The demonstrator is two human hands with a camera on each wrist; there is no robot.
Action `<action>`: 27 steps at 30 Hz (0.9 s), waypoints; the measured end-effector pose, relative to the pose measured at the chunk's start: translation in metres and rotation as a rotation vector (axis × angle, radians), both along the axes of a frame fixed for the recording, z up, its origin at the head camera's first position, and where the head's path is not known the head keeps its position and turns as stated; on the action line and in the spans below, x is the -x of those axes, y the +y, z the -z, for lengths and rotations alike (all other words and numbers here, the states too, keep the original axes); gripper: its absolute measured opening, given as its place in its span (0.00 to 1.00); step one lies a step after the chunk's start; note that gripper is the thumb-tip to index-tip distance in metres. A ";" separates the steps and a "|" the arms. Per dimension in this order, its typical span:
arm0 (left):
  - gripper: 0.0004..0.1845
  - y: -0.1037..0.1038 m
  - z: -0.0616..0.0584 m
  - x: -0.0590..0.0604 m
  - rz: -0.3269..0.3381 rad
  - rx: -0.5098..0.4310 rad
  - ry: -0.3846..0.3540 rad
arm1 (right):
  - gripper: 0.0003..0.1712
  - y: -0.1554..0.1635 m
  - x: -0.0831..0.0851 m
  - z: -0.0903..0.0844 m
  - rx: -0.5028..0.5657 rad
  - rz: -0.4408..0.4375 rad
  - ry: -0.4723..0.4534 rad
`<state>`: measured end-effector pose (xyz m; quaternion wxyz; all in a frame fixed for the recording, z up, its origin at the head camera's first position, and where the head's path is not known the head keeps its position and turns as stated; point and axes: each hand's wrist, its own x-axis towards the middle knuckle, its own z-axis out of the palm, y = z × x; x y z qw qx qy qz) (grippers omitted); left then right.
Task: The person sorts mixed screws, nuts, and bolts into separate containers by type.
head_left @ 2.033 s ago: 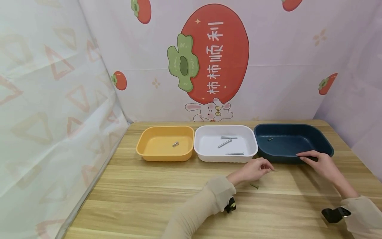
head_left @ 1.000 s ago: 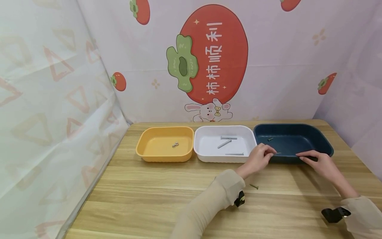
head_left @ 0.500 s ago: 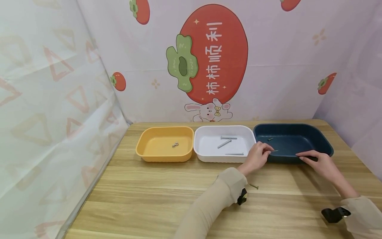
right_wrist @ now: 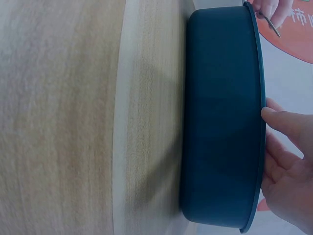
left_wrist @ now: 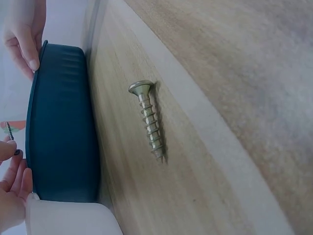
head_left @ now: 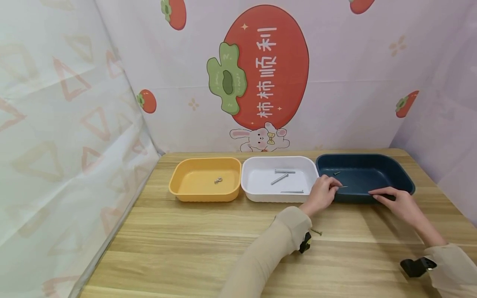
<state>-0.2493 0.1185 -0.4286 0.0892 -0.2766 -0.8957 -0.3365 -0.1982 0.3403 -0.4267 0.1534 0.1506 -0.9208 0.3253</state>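
My left hand (head_left: 321, 194) pinches a screw (head_left: 344, 186) between thumb and fingertips, over the near left rim of the dark blue tray (head_left: 367, 181). In the right wrist view that screw (right_wrist: 272, 27) points outward past the rim. My right hand (head_left: 400, 203) grips the tray's near rim, thumb on the outer side in the right wrist view. A small screw (head_left: 337, 173) lies inside this tray at the left. Another screw (head_left: 316, 231) lies on the table below my left wrist; the left wrist view shows its coarse thread and flared head.
The white tray (head_left: 257, 176) touches the blue one on its left and holds several long bolts (head_left: 279, 179). Left of it, the yellow tray (head_left: 197, 176) holds small nuts (head_left: 218, 180). A patterned cloth backdrop (head_left: 335, 82) stands behind the wooden table (head_left: 179, 248).
Two seconds ago my left hand was low over the table with the screw; it has risen and moved forward to the blue tray's rim. My right hand has stayed on the rim.
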 end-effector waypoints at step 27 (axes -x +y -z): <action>0.08 -0.027 -0.009 -0.009 0.291 -0.009 -0.202 | 0.07 0.012 0.012 0.021 0.012 0.018 0.014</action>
